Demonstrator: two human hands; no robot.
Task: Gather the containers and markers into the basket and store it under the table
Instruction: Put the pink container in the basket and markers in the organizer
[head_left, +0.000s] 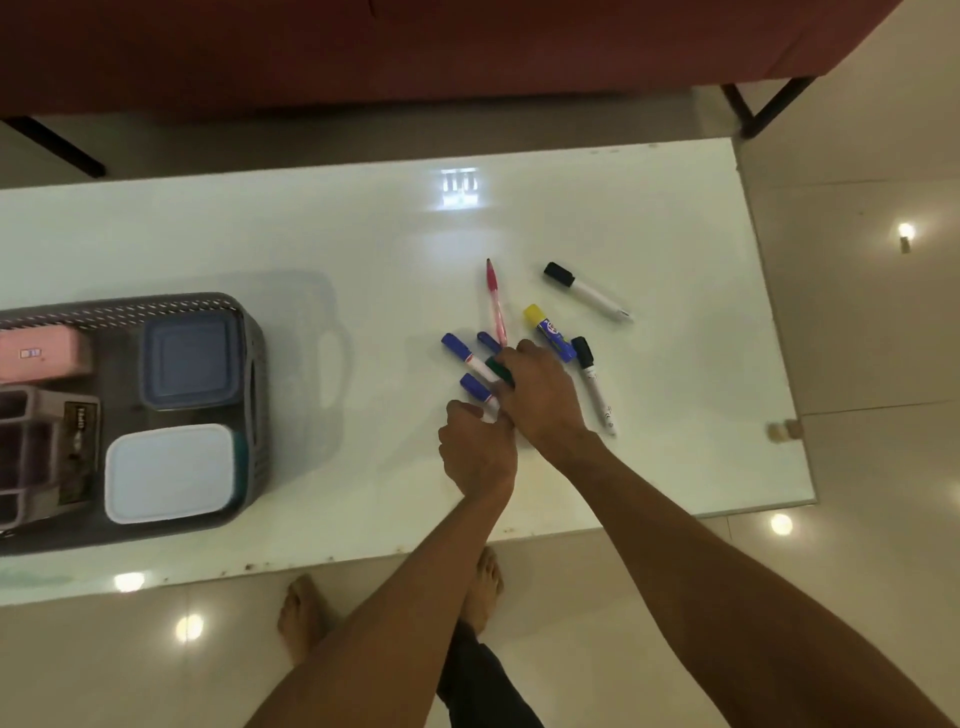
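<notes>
A grey basket (254, 395) stands at the left of the white table (363, 249). It holds a blue-lidded container (189, 364), a white-lidded container (169, 470), a pink box (44, 353) and a grey organiser (47, 447). Markers lie scattered right of centre: blue-capped markers (465, 356), a red pen (496, 304), a yellow-capped glue stick (550, 332) and two black-capped markers (584, 288) (595, 384). My right hand (540, 395) curls over a green-capped marker (500, 370). My left hand (478, 447) grips the lower end of a blue-capped marker (475, 388).
A dark red sofa (415, 47) on black legs stands behind the table. The glossy tiled floor (883, 364) lies to the right. My bare feet (306, 618) show below the table's near edge.
</notes>
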